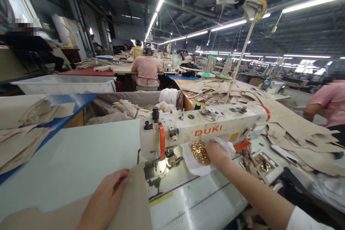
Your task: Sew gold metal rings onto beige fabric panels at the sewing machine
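My left hand [109, 192] lies on a beige fabric piece [136, 201] left of the needle area, its fingers curled together on the cloth. A white sewing machine [185, 129] marked DUKI stands across the table, its lamp lighting the needle plate [155, 179]. Under the machine's arm sits an open white plastic bag [192, 167] with many small gold metal rings [198, 151] in it. My right hand [217, 153] reaches into the bag's right side, against the rings. The back of the hand and the plastic hide its fingertips.
Stacked beige pieces [29, 129] lie at left, and more cut pieces [291, 122] at right. A small tray [265, 167] with gold buckles sits right of the machine. Behind are a fabric-filled bin [129, 109], a thread stand pole [239, 61] and a seated co-worker [147, 66].
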A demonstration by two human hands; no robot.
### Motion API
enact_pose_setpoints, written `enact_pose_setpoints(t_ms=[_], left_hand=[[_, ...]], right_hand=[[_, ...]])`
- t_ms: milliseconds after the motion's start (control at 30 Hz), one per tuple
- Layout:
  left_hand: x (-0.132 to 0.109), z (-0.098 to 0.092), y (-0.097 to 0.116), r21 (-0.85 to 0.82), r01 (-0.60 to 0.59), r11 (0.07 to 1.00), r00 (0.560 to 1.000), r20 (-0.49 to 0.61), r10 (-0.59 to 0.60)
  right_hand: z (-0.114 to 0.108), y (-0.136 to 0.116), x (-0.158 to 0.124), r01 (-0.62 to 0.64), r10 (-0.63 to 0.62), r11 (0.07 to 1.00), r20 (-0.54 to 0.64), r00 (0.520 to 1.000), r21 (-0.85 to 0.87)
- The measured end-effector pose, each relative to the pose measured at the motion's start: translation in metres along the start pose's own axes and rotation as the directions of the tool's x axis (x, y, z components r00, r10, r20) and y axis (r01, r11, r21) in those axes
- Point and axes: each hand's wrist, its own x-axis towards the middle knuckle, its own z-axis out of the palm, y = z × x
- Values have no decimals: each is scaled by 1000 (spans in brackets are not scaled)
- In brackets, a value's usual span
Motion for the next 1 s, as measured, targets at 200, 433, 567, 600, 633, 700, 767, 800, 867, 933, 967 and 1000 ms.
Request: enact_pose_setpoints(t_ms=[200, 433, 567, 600, 633, 700, 767, 800, 867, 933, 967, 1000], left_hand=[[0, -1, 3, -28, 19, 999, 1000, 10, -18], [-4, -7, 14, -50, 40, 998, 998, -43, -42], [-8, -9, 16, -72, 32, 997, 997, -71, -37], [-11, -9, 16, -78, 25, 997, 996, -79, -31], [-13, -9, 17, -83, 18, 996, 996, -87, -25], [-22, -8, 22, -96, -4, 995, 996, -84, -4], [-34, -6, 34, -121, -56, 991, 997, -62, 49], [-40, -5, 43, -140, -97, 985, 995, -48, 91], [-53, -2, 62, -178, -179, 968, 984, -27, 177], [-63, 1, 79, -194, -218, 956, 976, -22, 218], [-67, 1, 85, -192, -216, 957, 976, -25, 216], [-70, 2, 89, -188, -203, 961, 979, -30, 201]], right_hand=[[-12, 5, -20, -36, 87, 929, -122, 989, 368], [-9, -12, -67, 122, 53, 563, -183, 982, 817], [-14, -28, -82, 134, 55, 274, -154, 987, 952], [-17, -32, -85, 124, 54, 182, -136, 989, 976], [-18, -37, -88, 114, 53, 101, -120, 991, 988], [-19, -49, -93, 107, 43, 13, -107, 993, 994], [-15, -64, -99, 105, 16, -26, -105, 994, 994], [-10, -73, -102, 99, -2, -33, -99, 995, 995], [1, -92, -108, 85, -53, -15, -86, 995, 996], [13, -108, -112, 83, -118, 21, -80, 990, 996], [18, -115, -114, 84, -150, 30, -79, 985, 996], [22, -120, -116, 85, -184, 31, -77, 980, 996]])
